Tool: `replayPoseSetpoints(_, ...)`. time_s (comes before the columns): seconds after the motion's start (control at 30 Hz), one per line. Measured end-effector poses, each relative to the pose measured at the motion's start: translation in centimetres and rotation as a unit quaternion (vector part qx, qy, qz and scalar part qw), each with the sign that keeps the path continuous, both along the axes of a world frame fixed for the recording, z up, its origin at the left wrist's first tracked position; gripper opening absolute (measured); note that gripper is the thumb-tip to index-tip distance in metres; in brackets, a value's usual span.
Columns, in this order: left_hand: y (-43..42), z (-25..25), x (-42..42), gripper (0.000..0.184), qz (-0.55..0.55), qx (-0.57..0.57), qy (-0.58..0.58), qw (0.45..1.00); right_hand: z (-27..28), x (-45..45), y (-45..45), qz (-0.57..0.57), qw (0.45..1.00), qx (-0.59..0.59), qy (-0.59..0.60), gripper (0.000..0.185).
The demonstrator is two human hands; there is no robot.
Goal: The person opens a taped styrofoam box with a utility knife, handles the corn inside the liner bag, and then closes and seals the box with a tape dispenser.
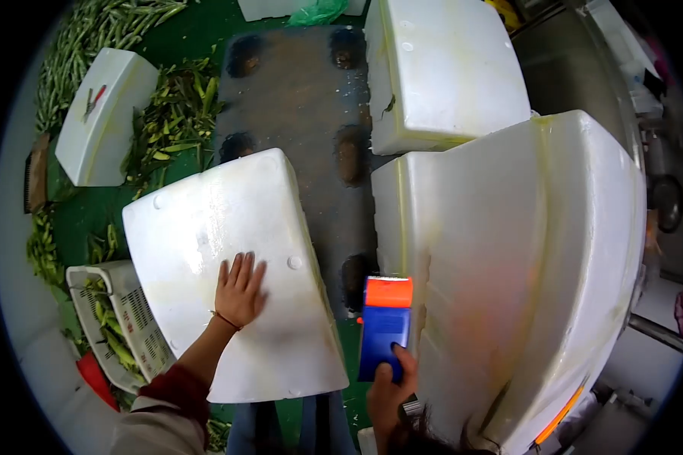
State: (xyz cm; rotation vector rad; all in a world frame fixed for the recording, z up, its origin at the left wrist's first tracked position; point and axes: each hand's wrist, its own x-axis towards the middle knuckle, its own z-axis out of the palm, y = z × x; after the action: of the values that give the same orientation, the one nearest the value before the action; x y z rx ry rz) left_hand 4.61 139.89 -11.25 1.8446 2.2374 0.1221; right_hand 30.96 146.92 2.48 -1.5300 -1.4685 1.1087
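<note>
My left hand (239, 292) lies flat on the top of a white foam box (205, 220), fingers stretched out and slightly blurred. The box stands at a slant in front of my legs. In my right hand (391, 390) is a blue and orange tape dispenser (385, 330), its orange end with a jagged edge pointing away from me. The fingers are closed around its near end, and part of the grip is hidden. Close on its right stands a large white foam box (493, 227) with yellowish tape along its edges.
A dark pallet (296, 106) lies on the green floor. Another foam box (455, 68) stands at the back right. At left are a small foam box (106, 114) with a red-handled tool (95, 100), leaf scraps (182, 106), long green vegetables (76, 53) and a white plastic crate (136, 315).
</note>
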Motion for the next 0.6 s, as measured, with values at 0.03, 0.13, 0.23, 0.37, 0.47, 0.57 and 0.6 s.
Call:
replayPoseSetpoints(0.03, -0.6, -0.8, 0.2, 0.059, -0.007, 0.006, 0.003, 1.0, -0.7, -1.0, -0.8, 0.0, 1.0, 0.003, -0.013, 0.03)
replayPoseSetpoints(0.13, 1.3, 1.2, -0.8, 0.058, 0.001, 0.024, -0.012, 1.0, 1.2, -4.2, -2.3, -0.027, 0.997, -0.067, 0.022, 0.029)
replayPoseSetpoints(0.23, -0.7, 1.0, 0.0, 0.058, -0.006, -0.003, -0.079, 0.997, 3.8, -6.2, -6.7, -0.102, 0.975, -0.155, 0.126, 0.027)
replayPoseSetpoints(0.37, -3.8, 5.8, 0.2, 0.034, 0.15, 0.051, -0.389, 0.907, 9.0, -6.5, -9.8, 0.022, 0.994, -0.093, 0.044, 0.036)
replayPoseSetpoints(0.47, -11.8, 15.2, 1.8, 0.042, 0.208, -0.005, -0.643, 0.737, 11.5, -7.7, -14.0, 0.104, 0.993, 0.039, -0.038, 0.042)
replayPoseSetpoints(0.57, -19.7, 16.7, 5.5, 0.035, 0.172, 0.003, -0.623, 0.763, 12.7, -8.3, -17.9, 0.237, 0.97, -0.047, -0.012, 0.045)
replayPoseSetpoints(0.6, -21.4, 15.5, 6.3, 0.031, 0.132, 0.068, -0.579, 0.802, 14.2, -8.7, -18.9, 0.303, 0.947, -0.104, -0.01, 0.045)
